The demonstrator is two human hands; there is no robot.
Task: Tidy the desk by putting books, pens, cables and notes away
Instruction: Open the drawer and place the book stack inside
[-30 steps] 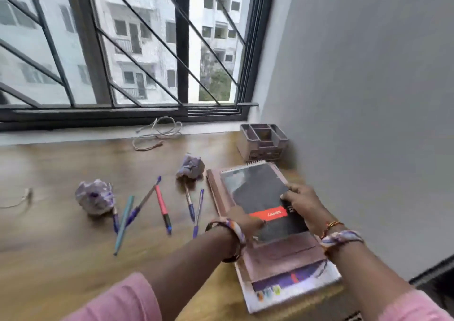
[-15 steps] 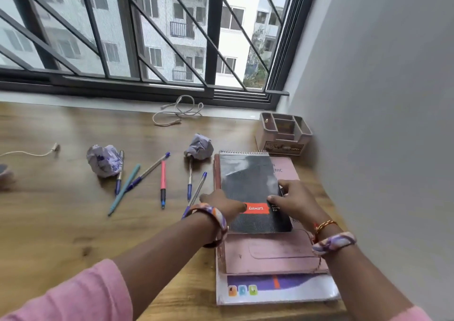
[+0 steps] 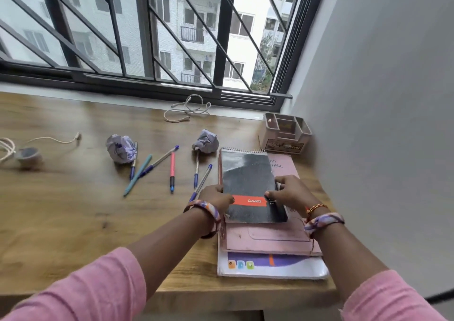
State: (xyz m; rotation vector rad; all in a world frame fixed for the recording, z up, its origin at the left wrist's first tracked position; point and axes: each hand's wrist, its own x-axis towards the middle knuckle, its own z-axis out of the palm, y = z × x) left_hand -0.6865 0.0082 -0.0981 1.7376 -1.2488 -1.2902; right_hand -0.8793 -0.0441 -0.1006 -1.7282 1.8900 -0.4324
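Note:
A black spiral notepad (image 3: 248,173) with an orange label lies on top of a pink book (image 3: 267,237), which lies on a white book (image 3: 270,266), stacked at the desk's right side. My left hand (image 3: 216,198) grips the notepad's left edge and my right hand (image 3: 290,193) grips its right edge. Several pens (image 3: 172,171) lie scattered left of the stack. Two crumpled paper balls (image 3: 121,146) (image 3: 206,141) sit among them. A coiled white cable (image 3: 186,108) rests by the window sill.
A pink desk organiser (image 3: 285,134) stands in the back right corner against the grey wall (image 3: 380,124). Another white cable (image 3: 49,139) and a small round object (image 3: 28,155) lie at the far left. The barred window (image 3: 147,38) runs along the back.
The stack now lies squared up and straighter on the desk. Both hands stay on the notepad's edges. The camera has tilted, bringing more of the desk's left side into view.

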